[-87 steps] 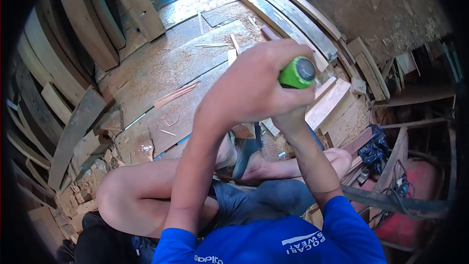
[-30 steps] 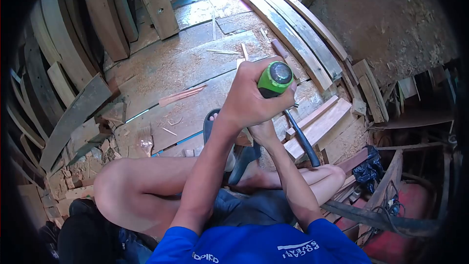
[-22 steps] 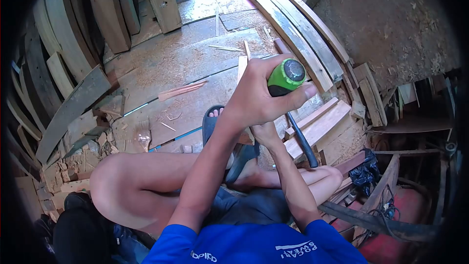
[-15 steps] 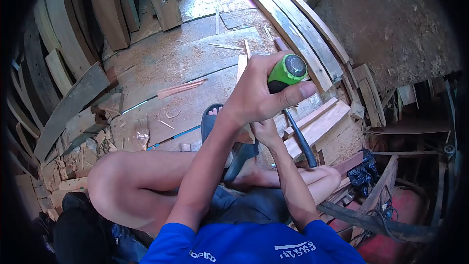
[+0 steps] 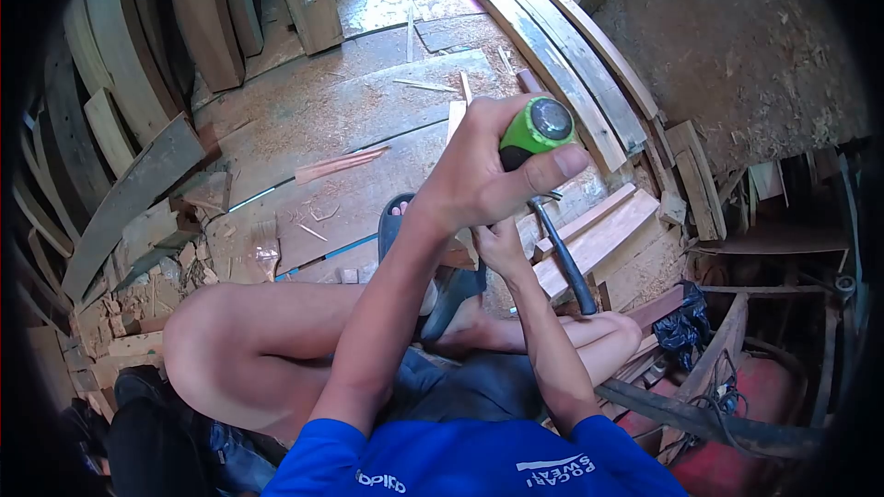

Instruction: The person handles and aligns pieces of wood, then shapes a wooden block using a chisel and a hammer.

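My left hand (image 5: 474, 166) is wrapped round the green and black handle (image 5: 539, 132) of a tool, its round grey end facing up and the thumb lying along the near side. The rest of the tool is hidden beneath the hand. Below it, my right hand (image 5: 500, 247) is closed, partly covered by the left; what its fingers hold cannot be made out. Beside it shows a brown wooden block (image 5: 459, 255) above a dark sandal (image 5: 453, 299). A dark-handled tool (image 5: 566, 262) leans to the right, its lower end near the shin.
Pale boards (image 5: 603, 237) lie at the right, with long curved planks (image 5: 552, 60) behind them. A paintbrush (image 5: 267, 256) and reddish wood strips (image 5: 341, 166) rest on the shaving-strewn floor (image 5: 322, 106). Curved timbers (image 5: 138, 46) stand at the left. A black plastic bag (image 5: 683, 320) is at the right.
Since the earliest frame both hands have shifted left and slightly down in view, and the foot beside the left forearm has come into sight. Lately the handle has moved only slightly.
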Available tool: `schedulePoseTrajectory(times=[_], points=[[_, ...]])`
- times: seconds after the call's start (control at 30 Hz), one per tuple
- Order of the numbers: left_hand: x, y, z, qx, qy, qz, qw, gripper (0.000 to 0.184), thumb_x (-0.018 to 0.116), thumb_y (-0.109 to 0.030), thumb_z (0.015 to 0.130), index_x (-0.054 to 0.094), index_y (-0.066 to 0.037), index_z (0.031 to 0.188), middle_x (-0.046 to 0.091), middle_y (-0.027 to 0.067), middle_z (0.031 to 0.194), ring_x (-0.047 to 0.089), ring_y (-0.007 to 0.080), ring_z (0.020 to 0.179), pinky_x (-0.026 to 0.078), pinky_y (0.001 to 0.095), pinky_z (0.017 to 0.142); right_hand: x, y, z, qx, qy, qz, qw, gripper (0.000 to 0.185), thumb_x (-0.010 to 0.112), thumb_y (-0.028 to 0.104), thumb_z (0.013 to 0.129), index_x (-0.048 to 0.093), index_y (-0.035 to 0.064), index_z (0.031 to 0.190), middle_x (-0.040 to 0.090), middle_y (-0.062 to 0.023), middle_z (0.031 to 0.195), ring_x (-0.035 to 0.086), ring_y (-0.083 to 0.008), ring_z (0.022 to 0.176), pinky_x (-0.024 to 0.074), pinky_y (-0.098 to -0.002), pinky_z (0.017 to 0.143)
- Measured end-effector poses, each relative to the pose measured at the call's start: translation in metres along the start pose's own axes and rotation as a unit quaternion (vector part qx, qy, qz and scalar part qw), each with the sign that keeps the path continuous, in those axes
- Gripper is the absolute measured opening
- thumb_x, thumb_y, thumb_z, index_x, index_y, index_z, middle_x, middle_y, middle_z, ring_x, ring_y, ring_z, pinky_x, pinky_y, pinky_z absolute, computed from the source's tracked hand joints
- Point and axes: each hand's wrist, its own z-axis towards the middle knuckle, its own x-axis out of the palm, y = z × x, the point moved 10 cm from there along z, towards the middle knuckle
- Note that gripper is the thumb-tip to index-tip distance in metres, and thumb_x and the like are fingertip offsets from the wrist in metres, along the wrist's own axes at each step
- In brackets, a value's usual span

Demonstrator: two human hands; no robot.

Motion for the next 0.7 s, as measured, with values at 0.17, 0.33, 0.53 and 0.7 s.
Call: schedulePoseTrajectory(times=[0.17,0.33,0.53,0.7], points=[[0.002,-0.003,0.0,0.001,0.014,0.008,1.0,0.039,0.069,-0.039,0.078,0.056,-0.004,0.068,0.048,-0.0011,0.058,0.043,0.0095,0.055,0.033,0.0275,0.05,0.0,-0.005,0.0,0.008,0.002,0.005,1.0,0.032,0.06,0.003,0.087,0.058,-0.0008,0.119,0.042,-0.0202,0.138,0.037,-0.0344,0.132,0.0284,-0.0396,0.109],[0.004,-0.005,0.001,0.009,0.024,0.014,1.0,0.039,0.069,-0.039,0.078,0.055,-0.004,0.068,0.047,-0.0014,0.058,0.043,0.0094,0.055,0.033,0.0276,0.05,0.0,-0.002,0.001,0.009,0.01,-0.001,1.0,0.033,0.061,0.003,0.087,0.058,-0.0005,0.12,0.042,-0.0198,0.137,0.036,-0.0341,0.132,0.0281,-0.0396,0.109],[0.002,0.002,0.0,0.004,0.018,0.043,0.999,0.029,0.072,-0.025,0.078,0.054,-0.005,0.067,0.048,-0.0038,0.058,0.042,0.0059,0.054,0.032,0.0249,0.049,0.002,0.004,0.0,0.013,0.02,-0.007,1.0,0.04,0.059,0.004,0.088,0.054,0.0012,0.128,0.041,-0.0197,0.139,0.035,-0.0344,0.133,0.0263,-0.0395,0.111],[-0.001,0.007,0.0,0.008,0.001,0.069,0.998,0.021,0.071,-0.012,0.077,0.054,-0.005,0.067,0.048,-0.005,0.057,0.042,0.0045,0.053,0.033,0.0243,0.049,-0.051,0.017,-0.003,-0.072,-0.053,-0.13,0.988,0.053,0.056,0.013,0.091,0.039,0.0008,0.14,0.041,-0.0219,0.138,0.037,-0.0366,0.131,0.0272,-0.0405,0.111]])
